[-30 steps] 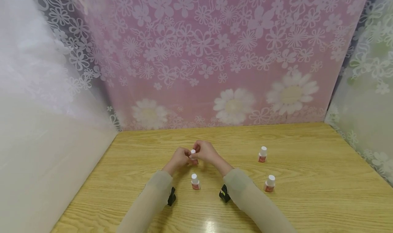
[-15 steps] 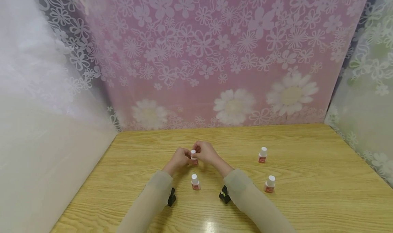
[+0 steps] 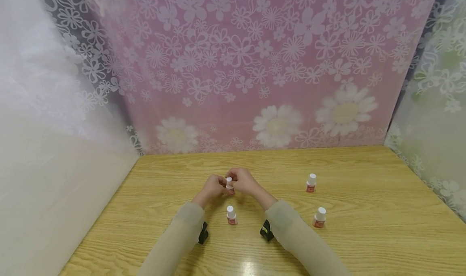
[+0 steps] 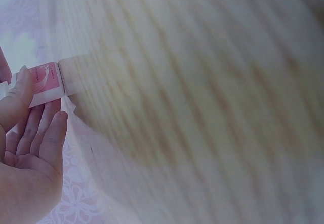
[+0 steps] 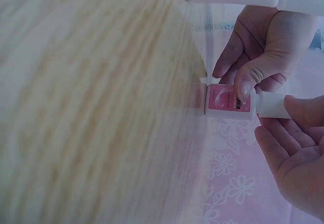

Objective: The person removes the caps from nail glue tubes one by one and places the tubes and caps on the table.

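Note:
A small white bottle with a pink-red label (image 5: 230, 100) stands upright on the table, between both hands. My left hand (image 3: 214, 186) grips its body, and in the right wrist view the left thumb (image 5: 246, 84) presses the label. The white cap (image 5: 273, 106) is pinched between the thumb and fingers of my right hand (image 3: 244, 182). From the left wrist the label side (image 4: 46, 79) shows past the left thumb, while most of the cap is cut off. Nearer to me, a second such bottle (image 3: 231, 215) stands capped, untouched.
Two more capped bottles stand on the right, one farther back (image 3: 311, 183) and one closer (image 3: 319, 218). The wooden table (image 3: 371, 195) meets a pink flowered curtain (image 3: 225, 118) at the back. Pale sheets hang on the left (image 3: 65, 154) and right (image 3: 429, 146).
The right hand's fingers and thumb have shifted slightly around the cap, the fingers a little to the left. The left hand and all the bottles stay in place.

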The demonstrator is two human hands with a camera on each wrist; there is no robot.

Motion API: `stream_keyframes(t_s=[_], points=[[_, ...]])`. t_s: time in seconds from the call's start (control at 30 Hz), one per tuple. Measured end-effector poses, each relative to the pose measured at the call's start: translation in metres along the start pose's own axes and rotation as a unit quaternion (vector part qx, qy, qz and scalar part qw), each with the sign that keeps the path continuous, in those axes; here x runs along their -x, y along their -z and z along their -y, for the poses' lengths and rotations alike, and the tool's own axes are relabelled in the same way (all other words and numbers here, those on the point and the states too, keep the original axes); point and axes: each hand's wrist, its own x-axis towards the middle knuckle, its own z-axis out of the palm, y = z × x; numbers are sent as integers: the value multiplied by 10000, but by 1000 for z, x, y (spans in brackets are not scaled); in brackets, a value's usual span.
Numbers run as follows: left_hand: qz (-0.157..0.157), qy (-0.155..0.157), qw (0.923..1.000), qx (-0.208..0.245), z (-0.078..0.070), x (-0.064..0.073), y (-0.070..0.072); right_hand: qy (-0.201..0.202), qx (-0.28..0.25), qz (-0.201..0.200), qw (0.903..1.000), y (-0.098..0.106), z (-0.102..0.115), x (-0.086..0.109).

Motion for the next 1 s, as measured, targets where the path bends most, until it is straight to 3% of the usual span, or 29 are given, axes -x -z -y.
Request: stream_keyframes(t_s=[0.13,0.53,1.0], points=[[-22,8,10000,15,-1,0,-1,-6,-4,-37,10000,1,1,1],[-36,-144,9998,-94,1,0,-1,-608,271,-487,9966,0,1,2],[-44,-242,9996,-118,3,-1,0,-237,175,-493,9984,-1,0,1]])
